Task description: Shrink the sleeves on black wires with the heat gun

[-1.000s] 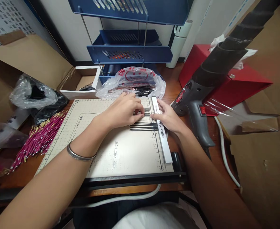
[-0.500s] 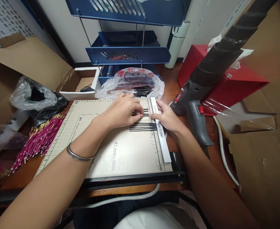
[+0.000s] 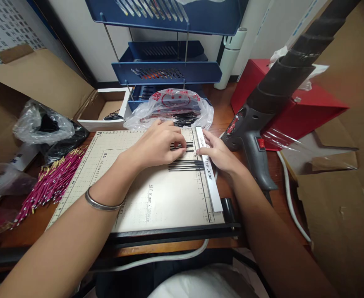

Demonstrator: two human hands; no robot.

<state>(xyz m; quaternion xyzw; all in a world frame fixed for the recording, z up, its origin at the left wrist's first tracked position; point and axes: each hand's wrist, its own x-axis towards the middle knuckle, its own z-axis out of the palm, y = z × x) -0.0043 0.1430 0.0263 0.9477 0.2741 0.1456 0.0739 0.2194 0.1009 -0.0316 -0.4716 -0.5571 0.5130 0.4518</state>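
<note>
Head view: the left hand (image 3: 163,142) pinches a thin black stick (image 3: 190,151) on the board (image 3: 176,203); the right hand (image 3: 218,152) holds the white strip (image 3: 213,186). A soft pinch should help the stick lie straight and flat.

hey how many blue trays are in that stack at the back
3: the top tray, the middle tray below it, and the bottom tray, partly hidden behind the plastic bag. Another could be hidden there.
</note>
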